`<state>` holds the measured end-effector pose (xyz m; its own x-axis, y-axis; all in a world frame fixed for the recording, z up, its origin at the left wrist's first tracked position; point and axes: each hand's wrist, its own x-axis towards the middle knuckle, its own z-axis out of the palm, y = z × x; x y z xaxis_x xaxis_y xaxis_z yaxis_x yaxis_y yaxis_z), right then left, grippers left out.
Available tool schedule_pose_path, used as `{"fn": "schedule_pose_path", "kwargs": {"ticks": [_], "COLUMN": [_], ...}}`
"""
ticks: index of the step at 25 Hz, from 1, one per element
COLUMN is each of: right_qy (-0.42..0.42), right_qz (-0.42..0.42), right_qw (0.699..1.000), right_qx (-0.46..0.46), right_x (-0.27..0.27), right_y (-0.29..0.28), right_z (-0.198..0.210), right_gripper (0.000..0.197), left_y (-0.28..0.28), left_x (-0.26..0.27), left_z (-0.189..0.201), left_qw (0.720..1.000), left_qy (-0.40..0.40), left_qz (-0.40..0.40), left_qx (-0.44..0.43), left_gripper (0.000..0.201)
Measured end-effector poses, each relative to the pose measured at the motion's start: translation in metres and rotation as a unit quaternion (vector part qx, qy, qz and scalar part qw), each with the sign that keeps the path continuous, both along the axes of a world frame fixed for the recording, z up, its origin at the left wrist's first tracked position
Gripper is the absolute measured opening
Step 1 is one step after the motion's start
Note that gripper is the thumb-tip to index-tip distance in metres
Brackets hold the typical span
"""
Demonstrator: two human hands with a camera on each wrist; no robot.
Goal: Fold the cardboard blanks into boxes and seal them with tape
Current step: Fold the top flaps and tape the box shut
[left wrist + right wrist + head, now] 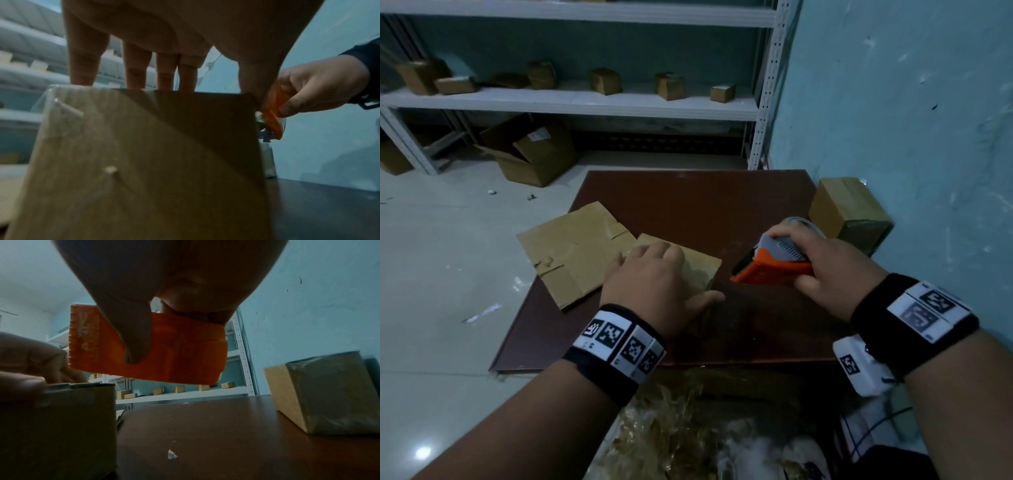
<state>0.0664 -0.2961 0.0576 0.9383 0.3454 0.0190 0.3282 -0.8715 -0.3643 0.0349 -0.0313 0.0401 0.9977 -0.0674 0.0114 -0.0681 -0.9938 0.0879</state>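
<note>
Left hand (654, 281) fingers straight, flat on top of brown corrugated box (702, 267) mid-table. Right hand (828, 270) clenched round orange/grey plastic tape dispenser (774, 263), just right of box, above dark red-brown table (688, 198). Flat cardboard blank (571, 250) left; taped box (849, 212) at wall.

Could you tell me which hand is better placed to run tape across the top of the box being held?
The right hand: it grips the tape dispenser beside the box, while the left hand presses the top down.

No legible text. Wristband (619, 339) tags: coded squares only (tiny digits, too blurred). Tape dispenser (148, 350) embossing unreadable.
</note>
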Motion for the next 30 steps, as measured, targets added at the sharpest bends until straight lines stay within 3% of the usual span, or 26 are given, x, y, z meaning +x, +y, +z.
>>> {"fn": "schedule_pose_path", "kwargs": {"ticks": [3, 7, 10, 12, 16, 25, 30], "right_qy": [0.001, 0.015, 0.019, 0.021, 0.025, 0.054, 0.062], "right_qz": [0.008, 0.031, 0.053, 0.062, 0.091, 0.127, 0.112], "right_qw": [1.0, 0.999, 0.998, 0.998, 0.995, 0.99, 0.991], "right_qx": [-0.003, -0.002, -0.01, -0.017, -0.017, 0.031, 0.034], "right_x": [-0.006, -0.009, -0.01, -0.011, -0.015, -0.013, -0.012], "right_y": [-0.003, -0.002, 0.002, 0.006, 0.013, 0.008, 0.0], "right_z": [0.006, 0.009, 0.011, 0.011, 0.01, 0.008, 0.01], "right_gripper": [0.085, 0.089, 0.089, 0.089, 0.087, 0.08, 0.081], "left_y": [0.002, 0.014, 0.019, 0.018, 0.017, 0.027, 0.037], "left_x": [0.006, 0.013, 0.009, 0.005, 0.002, -0.019, -0.024], "left_z": [-0.003, -0.007, -0.006, -0.002, 0.0, 0.001, 0.001], "left_qw": [0.996, 0.977, 0.935, 0.917, 0.936, 0.941, 0.946], "left_qy": [0.013, 0.039, -0.024, -0.059, -0.076, -0.061, -0.066], "left_qz": [-0.064, -0.127, -0.117, -0.125, -0.128, -0.049, -0.043], "left_qx": [-0.068, -0.165, -0.335, -0.374, -0.319, -0.329, -0.316], "left_gripper": [0.05, 0.054, 0.046, 0.04, 0.006, 0.022, 0.017]}}
